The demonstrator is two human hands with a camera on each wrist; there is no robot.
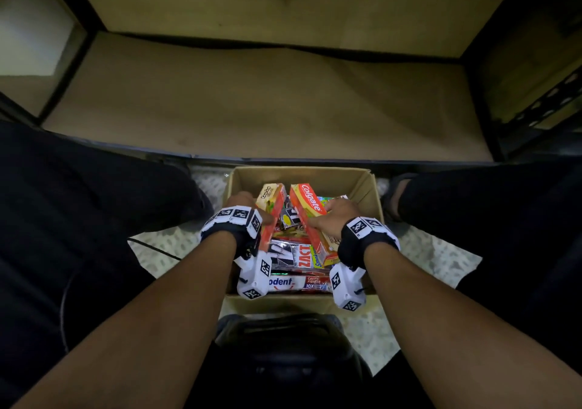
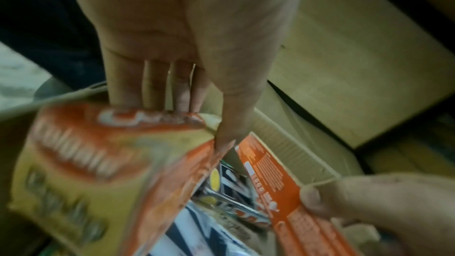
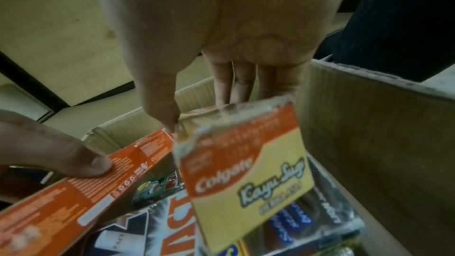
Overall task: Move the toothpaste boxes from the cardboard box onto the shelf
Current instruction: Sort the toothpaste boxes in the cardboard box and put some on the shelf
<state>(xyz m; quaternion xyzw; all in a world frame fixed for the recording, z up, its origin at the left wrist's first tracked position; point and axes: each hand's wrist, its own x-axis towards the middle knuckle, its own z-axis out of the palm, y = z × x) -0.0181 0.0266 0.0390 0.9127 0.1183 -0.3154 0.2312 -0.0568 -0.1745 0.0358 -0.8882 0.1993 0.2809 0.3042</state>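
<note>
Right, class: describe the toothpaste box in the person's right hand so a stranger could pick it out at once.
Find the open cardboard box on the floor below the shelf. Above its right half, the right hand grips a tilted orange-and-yellow Colgate box. Unlike the left hand's similar box, its white "Colgate" lettering faces the head camera.

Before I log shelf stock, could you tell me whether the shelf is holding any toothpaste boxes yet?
None visible: the shelf board shows bare, both hands hold boxes above the cardboard box.

The orange-and-yellow Colgate toothpaste box (image 1: 310, 216) bore white lettering on a red patch. The second orange-and-cream toothpaste box (image 1: 271, 210) looked alike, though blurred. The plain brown cardboard box (image 1: 362, 188) held a black, white and red Zact box (image 1: 293, 256). The shelf board (image 1: 252, 109) was tan.
</note>
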